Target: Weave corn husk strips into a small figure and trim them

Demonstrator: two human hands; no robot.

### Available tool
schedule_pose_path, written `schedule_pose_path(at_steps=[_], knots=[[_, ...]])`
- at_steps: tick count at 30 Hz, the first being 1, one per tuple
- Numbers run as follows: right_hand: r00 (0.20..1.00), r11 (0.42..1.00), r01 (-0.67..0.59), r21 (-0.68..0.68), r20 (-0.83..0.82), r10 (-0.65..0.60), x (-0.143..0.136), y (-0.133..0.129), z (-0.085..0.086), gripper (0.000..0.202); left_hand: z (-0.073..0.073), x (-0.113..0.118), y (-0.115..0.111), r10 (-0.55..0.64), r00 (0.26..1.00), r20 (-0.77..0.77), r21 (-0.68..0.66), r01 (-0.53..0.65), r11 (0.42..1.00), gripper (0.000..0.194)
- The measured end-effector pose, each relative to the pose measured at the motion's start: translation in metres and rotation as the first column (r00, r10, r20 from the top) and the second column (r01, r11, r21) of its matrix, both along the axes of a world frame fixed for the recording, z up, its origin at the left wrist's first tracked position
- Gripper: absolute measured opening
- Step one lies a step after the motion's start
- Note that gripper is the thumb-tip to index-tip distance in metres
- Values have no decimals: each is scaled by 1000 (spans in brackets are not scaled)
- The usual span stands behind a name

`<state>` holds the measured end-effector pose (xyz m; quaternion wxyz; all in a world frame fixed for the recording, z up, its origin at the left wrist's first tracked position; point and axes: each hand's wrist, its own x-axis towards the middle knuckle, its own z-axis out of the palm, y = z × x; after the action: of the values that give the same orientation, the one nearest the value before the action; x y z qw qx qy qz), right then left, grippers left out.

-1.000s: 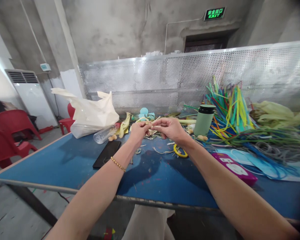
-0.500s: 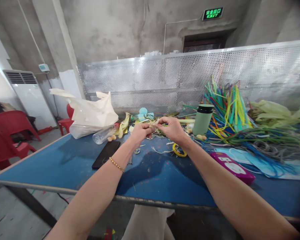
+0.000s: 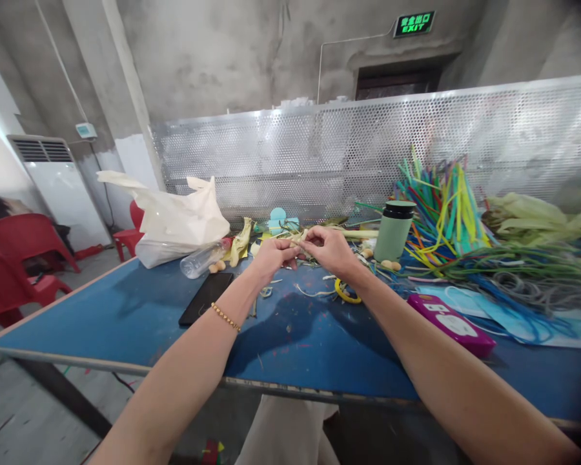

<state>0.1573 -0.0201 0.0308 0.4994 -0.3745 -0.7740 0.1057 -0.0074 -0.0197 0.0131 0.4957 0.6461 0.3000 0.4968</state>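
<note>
Over the middle of the blue table, my left hand (image 3: pixel 272 257) and my right hand (image 3: pixel 330 250) meet, fingertips almost touching. Both are closed in a pinch on a small pale, husk-like strip (image 3: pixel 297 244), mostly covered by the fingers. Behind them lies a heap of dry leaves and stalks, with a yellowish husk (image 3: pixel 241 243) to the left. A yellow ring (image 3: pixel 347 292), perhaps a tape roll, lies below my right wrist. Near my left forearm is a black phone (image 3: pixel 206 299).
A white plastic bag (image 3: pixel 179 216) and a clear bottle (image 3: pixel 204 259) stand left. To the right are a green canister (image 3: pixel 394 232), a bundle of coloured pipe cleaners (image 3: pixel 458 210), a magenta box (image 3: pixel 450 325) and blue face masks (image 3: pixel 518 316). A perforated metal screen (image 3: pixel 281 155) runs behind.
The hands stay at nearly the same spot. The right fingers have shifted slightly and bent closer to the left fingertips; the pale strip shows less. The view has moved very slightly.
</note>
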Motion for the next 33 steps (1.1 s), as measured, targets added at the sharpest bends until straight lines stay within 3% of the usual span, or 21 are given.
schedule_pose_path(at_steps=[8, 13, 26, 33], knots=[[994, 997, -36, -70, -105, 29, -1, 3, -1, 14, 0, -1, 2, -58, 996, 75, -48, 61, 997, 26], [988, 992, -46, -114, -153, 28, -2, 2, -1, 14, 0, -2, 2, -53, 998, 36, -22, 53, 998, 32], [976, 967, -117, -228, -204, 70, -5, -3, -1, 26, 4, -1, -1, 15, 1000, -15, 7, -15, 1000, 8], [971, 957, -187, -220, -189, 147, -1, -6, 3, 33, 5, -2, -4, -80, 996, 38, -40, 82, 996, 10]])
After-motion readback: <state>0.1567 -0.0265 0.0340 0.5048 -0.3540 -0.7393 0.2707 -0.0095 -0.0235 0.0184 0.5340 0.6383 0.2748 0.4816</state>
